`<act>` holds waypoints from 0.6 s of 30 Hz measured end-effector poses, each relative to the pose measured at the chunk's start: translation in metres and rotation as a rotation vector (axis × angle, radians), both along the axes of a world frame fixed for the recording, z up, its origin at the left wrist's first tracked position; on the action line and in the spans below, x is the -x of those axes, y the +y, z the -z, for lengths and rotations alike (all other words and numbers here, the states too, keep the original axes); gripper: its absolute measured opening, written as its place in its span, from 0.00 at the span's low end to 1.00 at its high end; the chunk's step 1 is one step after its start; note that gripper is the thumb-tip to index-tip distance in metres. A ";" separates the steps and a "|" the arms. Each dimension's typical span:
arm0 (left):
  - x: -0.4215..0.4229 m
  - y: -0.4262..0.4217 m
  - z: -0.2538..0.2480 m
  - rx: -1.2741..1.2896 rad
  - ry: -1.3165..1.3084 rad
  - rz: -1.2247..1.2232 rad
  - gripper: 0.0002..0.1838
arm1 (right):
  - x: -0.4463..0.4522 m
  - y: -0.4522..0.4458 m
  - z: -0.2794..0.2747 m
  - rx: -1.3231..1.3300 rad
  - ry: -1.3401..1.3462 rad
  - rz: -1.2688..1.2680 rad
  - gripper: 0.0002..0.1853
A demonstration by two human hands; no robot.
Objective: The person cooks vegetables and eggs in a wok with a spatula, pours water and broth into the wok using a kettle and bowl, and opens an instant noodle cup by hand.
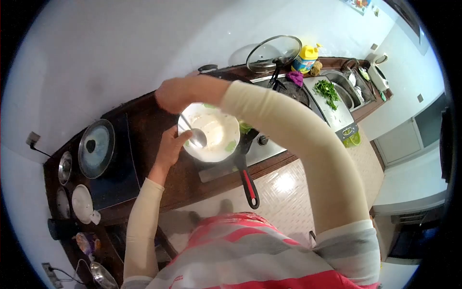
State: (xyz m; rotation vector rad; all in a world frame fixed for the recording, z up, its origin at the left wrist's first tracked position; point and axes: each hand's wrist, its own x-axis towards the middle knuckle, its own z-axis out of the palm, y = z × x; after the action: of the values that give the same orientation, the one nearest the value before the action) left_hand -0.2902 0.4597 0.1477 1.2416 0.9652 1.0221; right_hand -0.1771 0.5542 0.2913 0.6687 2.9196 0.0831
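My left hand (pixel 169 147) grips the left rim of a white bowl (pixel 232 129) with green leaf patterns, its thumb over the edge. Pale, whitish contents cover the bowl's bottom. Above the rim, my right hand (pixel 175 95) is closed, slightly blurred, around the upper end of a metal spoon (pixel 198 138). The spoon's round head is inside the bowl, near its left side. Close to the bowl's right side, a pan handle (pixel 249 189) in black and red sticks out over the counter edge.
A glass lid (pixel 274 52) leans on the wall behind the stove, beside a yellow bottle (pixel 306 59). Chopped greens (pixel 327 92) lie on a board (pixel 339 113) near the sink (pixel 342 82). At left, a lidded pan (pixel 97 149) stands on a black cooktop (pixel 118 185).
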 end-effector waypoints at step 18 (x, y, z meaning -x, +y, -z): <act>0.063 -0.019 -0.006 0.078 -0.041 -0.433 0.16 | -0.239 -0.107 0.106 -0.017 0.009 0.742 0.15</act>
State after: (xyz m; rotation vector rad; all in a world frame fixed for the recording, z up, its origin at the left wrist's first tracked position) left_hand -0.3530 0.4408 0.1533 0.9615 1.2616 1.3245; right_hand 0.0621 0.4467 0.1850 1.6850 2.4800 0.0203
